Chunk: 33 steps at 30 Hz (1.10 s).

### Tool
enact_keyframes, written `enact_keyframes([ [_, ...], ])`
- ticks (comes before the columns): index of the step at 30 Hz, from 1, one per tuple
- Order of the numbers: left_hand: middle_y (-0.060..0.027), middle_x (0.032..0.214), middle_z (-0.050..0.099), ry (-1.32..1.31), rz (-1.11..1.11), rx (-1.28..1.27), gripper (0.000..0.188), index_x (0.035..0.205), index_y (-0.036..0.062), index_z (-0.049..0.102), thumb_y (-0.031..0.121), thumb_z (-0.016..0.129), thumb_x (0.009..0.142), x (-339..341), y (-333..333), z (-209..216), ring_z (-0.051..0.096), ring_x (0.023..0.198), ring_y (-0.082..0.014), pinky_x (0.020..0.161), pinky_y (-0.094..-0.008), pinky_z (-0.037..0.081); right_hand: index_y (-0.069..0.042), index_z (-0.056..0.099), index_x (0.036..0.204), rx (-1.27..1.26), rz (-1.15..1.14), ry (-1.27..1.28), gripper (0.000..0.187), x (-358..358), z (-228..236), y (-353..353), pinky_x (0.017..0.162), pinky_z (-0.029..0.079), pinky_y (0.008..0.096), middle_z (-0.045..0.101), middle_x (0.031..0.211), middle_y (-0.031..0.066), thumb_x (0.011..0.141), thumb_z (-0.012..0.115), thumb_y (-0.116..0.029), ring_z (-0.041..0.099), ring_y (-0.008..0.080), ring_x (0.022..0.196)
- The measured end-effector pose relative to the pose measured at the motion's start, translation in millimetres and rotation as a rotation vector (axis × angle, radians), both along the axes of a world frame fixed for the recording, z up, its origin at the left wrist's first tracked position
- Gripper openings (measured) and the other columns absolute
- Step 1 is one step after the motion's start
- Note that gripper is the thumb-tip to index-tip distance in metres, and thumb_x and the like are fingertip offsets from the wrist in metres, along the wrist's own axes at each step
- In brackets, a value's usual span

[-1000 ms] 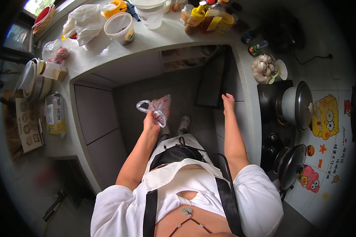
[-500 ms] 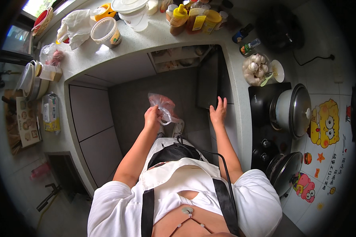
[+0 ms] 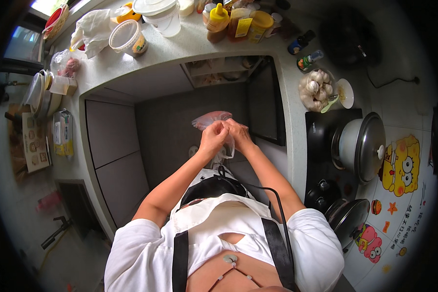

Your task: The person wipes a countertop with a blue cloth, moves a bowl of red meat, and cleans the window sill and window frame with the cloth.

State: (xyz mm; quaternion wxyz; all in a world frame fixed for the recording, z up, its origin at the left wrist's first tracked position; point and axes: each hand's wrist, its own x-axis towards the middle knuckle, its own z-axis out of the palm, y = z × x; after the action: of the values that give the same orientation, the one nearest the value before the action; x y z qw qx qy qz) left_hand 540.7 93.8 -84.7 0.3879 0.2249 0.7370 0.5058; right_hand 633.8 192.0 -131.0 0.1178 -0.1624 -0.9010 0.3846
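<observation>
Bag [image 3: 212, 117]: at left hand [image 3: 213, 138] and right hand [image 3: 240, 135], before the person [image 3: 224, 214]. Counter [image 3: 173, 52]: left, ahead and right. Ahead, on counter: tub [image 3: 133, 45]; bucket [image 3: 165, 23], right of tub; bottles [image 3: 217, 23], right of bucket. At right: garlic [image 3: 314, 89], left of dish [image 3: 349, 96]; stove [image 3: 318, 146], nearer the body, with pot [image 3: 348, 142] on it.

Observed markings: dark characters [image 3: 407, 225] on the white wall tiles [image 3: 413, 113], pale lettering [image 3: 314, 127] on the black stove [image 3: 326, 148], an illegibly small yellow label [image 3: 243, 27] on a bottle [image 3: 232, 29].

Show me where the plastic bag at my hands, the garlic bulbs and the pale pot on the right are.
Plastic bag [image 3: 211, 118]: head view, on its reddish bulge.
Garlic bulbs [image 3: 317, 89]: head view, mid-heap.
Pale pot [image 3: 348, 144]: head view, on its side wall.
</observation>
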Motion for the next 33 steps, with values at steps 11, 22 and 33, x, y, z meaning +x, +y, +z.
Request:
enact_keyframes([
  [11,-0.0095,0.078,0.056,0.025,0.186,0.114,0.021,0.086,0.0001,0.057,0.020,0.061,0.079,-9.3,15.5,-78.8,0.054,0.071,-0.0152,0.068,-0.0275,0.045,-0.003,0.059,0.085,-0.115,-0.358,-0.013,0.018,17.0,-52.8,10.7,0.066,0.047,0.0405,0.059,0.081,0.0165,0.074,0.059,-0.018,0.059,0.0341,0.078],
  [22,0.0026,0.084,0.053,-0.312,0.497,-0.096,0.019,0.100,0.0078,0.057,0.019,0.057,0.084,-63.8,-12.9,-100.8,0.044,0.073,-0.0062,0.063,-0.0208,0.035,0.003,0.055,0.088,-0.874,-0.877,-0.268,0.016,-15.8,-136.3,73.7,0.043,0.052,0.0276,0.059,0.069,0.0118,0.079,0.057,-0.010,0.061,0.0181,0.053],
  [33,0.0043,0.081,0.052,-0.327,0.493,-0.110,0.020,0.099,0.0080,0.057,0.020,0.055,0.083,-118.0,4.0,-140.0,0.042,0.070,-0.0057,0.063,-0.0216,0.035,-0.005,0.052,0.112,-1.011,-0.838,0.359,0.031,-150.2,-213.9,195.9,0.074,0.047,0.0289,0.056,0.099,0.0061,0.083,0.057,-0.013,0.055,0.0164,0.087],
])
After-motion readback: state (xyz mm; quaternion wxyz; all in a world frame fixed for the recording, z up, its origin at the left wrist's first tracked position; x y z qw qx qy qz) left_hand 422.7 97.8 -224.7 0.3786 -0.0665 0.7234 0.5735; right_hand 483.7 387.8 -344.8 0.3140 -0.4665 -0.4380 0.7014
